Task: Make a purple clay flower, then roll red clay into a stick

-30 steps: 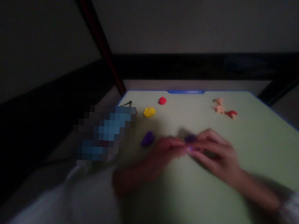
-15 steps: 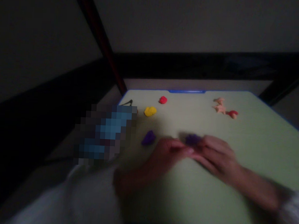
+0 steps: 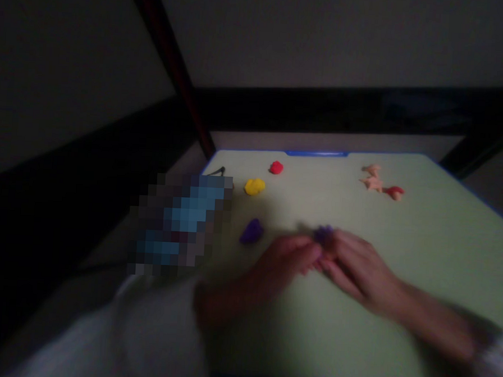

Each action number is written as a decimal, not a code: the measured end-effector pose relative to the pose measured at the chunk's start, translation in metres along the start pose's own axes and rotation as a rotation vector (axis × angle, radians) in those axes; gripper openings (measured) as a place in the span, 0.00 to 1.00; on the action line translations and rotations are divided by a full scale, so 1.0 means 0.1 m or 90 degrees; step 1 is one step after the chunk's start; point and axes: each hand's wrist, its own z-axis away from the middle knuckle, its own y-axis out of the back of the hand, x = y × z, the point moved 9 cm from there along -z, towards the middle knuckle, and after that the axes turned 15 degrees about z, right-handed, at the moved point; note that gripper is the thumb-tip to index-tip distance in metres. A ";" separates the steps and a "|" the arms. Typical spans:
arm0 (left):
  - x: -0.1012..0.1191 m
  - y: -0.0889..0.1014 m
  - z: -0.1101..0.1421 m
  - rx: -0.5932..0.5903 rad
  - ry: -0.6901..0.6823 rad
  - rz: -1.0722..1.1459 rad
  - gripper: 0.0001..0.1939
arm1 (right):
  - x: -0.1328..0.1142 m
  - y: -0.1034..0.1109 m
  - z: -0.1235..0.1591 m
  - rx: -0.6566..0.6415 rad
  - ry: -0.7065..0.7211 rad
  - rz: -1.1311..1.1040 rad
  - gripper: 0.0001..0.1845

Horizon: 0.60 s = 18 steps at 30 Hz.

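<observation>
A purple piece of modelling clay [image 3: 324, 234] with a bumpy edge shows between my two hands, just over the table. My right hand [image 3: 359, 267] is closed on it, with the fingers bent around its near side. From the left, my left hand [image 3: 292, 255] meets it, thumb and fingertips pinched together at the same piece. The fingers cover much of the clay, so its full shape is hidden. A second purple piece of clay [image 3: 252, 232] lies on the table to the left of my left hand.
On the pale table [image 3: 311, 338] lie a yellow clay lump [image 3: 255, 186] and a red clay lump [image 3: 277, 168]. Skin-coloured clay pieces [image 3: 372, 183] and a red-and-skin-coloured piece [image 3: 395, 192] sit at the back right. A pixelated bluish patch [image 3: 195, 208] masks the left edge.
My fingers have shifted around the purple clay, and my fingertips are closer together over it. Less of the clay shows. The pieces on the table have stayed put; the view has shifted slightly.
</observation>
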 end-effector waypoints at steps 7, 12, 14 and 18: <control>-0.13 -0.04 0.01 -0.009 0.068 0.119 0.14 | 0.16 -0.07 -0.02 -0.024 -0.177 -0.290 0.12; -0.11 -0.02 0.00 0.023 0.065 0.189 0.14 | 0.42 -0.06 0.05 0.045 -0.313 -0.386 0.14; -0.10 -0.03 0.00 0.017 0.073 0.212 0.13 | 0.56 0.00 0.10 0.109 -0.374 -0.399 0.13; -0.06 -0.17 0.03 -0.048 0.093 0.230 0.09 | 0.68 0.12 0.14 0.186 -0.421 -0.342 0.05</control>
